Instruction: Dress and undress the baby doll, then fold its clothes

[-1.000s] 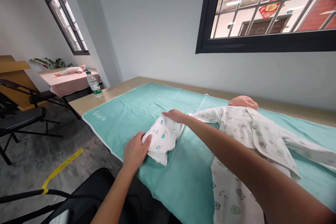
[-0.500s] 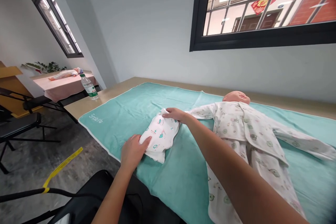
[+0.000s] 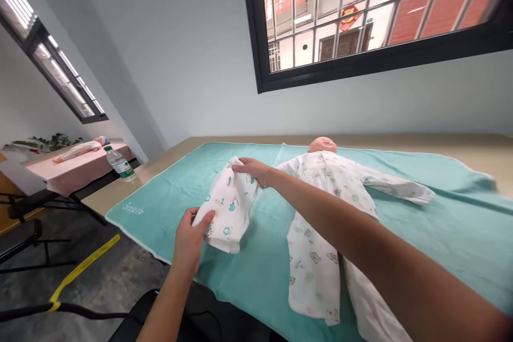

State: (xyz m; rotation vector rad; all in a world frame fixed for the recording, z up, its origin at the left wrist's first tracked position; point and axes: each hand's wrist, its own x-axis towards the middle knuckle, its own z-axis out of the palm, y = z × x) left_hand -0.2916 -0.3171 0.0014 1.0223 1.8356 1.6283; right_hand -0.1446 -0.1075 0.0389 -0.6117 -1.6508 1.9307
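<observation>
A folded white cloth (image 3: 229, 206) with small teal and pink prints is held up between my hands, tilted over the teal blanket (image 3: 256, 283). My left hand (image 3: 191, 238) pinches its near left edge, thumb on top. At its far upper corner, my right hand (image 3: 254, 170) grips the fabric with thumb and fingers together. Right of the cloth lies a baby doll (image 3: 323, 144) on its back, dressed in a white printed top (image 3: 326, 179) and matching trousers (image 3: 312, 267). My right forearm crosses in front of the doll and hides part of its clothes.
A water bottle (image 3: 119, 164) with a green cap stands on the table's left end (image 3: 96, 200). Further left is a pink-covered table (image 3: 66, 171) with another doll (image 3: 82, 149). A barred window (image 3: 340, 16) is in the wall behind. A black cable (image 3: 88, 310) runs at lower left.
The cloth has been lifted off the blanket and tilted, still in both hands. My view has shifted to the right, so the doll and window appear further left.
</observation>
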